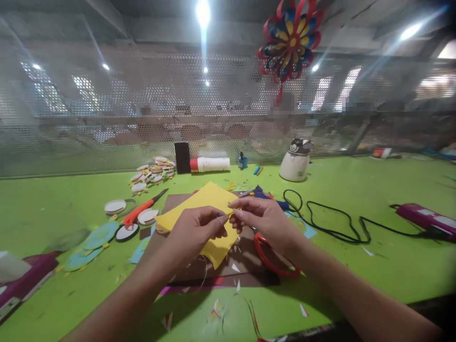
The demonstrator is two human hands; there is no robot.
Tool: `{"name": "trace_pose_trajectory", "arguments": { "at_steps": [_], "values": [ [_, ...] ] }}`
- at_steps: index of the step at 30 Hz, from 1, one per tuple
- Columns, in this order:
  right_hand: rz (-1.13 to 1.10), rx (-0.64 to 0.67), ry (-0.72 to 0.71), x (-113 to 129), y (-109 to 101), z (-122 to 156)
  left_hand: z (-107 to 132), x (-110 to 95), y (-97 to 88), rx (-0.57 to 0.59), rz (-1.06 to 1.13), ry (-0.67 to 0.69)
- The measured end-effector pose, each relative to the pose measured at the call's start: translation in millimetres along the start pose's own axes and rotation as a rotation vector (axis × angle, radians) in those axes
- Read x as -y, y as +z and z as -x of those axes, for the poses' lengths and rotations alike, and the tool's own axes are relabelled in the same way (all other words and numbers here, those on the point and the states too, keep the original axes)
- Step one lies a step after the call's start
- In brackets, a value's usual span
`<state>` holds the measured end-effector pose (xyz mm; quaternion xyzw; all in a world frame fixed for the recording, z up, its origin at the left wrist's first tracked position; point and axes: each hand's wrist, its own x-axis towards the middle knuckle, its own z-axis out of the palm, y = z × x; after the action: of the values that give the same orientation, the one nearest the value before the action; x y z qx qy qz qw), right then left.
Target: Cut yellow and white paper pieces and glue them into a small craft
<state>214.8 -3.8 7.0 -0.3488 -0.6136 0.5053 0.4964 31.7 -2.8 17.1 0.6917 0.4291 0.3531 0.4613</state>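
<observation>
My left hand (197, 228) and my right hand (267, 218) meet over a yellow sheet (206, 199), fingertips pinched together. Between them is a small yellow piece (231, 214), partly hidden by the fingers; its exact shape is too small to tell. The yellow sheet lies askew on a dark brown board (249, 266). Under my right hand, the red-handled scissors (261, 251) rest at the board's right side, their blades mostly hidden. Just behind that hand lies a dark blue glue gun (263, 194), partly covered.
Left of the board lie an orange utility knife (140, 211), white discs (127, 232) and light-blue rings (101, 235). Small white round pieces (156, 168) are heaped behind. A black cord (342, 230) runs to a purple power strip (427, 218). A pale kettle-like container (294, 166) stands at the back.
</observation>
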Motion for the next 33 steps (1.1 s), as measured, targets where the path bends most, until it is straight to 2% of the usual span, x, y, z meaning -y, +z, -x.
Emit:
{"name": "trace_pose_trajectory", "arguments": {
  "at_steps": [5,8,15,20,27,33],
  "values": [
    [0.069,-0.015,-0.021,-1,3,6,4,1,-0.4,0.035,0.214,-0.123],
    [0.088,-0.014,-0.034,-2,3,8,5,3,-1.2,0.049,0.281,-0.142],
    [0.07,0.011,-0.097,-1,1,10,6,10,-1.4,0.173,0.473,-0.169],
    [0.006,0.02,-0.057,0,1,11,9,8,0.8,0.212,0.608,-0.218],
    [-0.018,0.047,-0.021,-2,-2,10,10,9,3.4,0.166,0.546,-0.263],
    [-0.047,0.041,0.023,-3,3,11,9,4,8.4,0.037,0.39,-0.238]
  ]
}}
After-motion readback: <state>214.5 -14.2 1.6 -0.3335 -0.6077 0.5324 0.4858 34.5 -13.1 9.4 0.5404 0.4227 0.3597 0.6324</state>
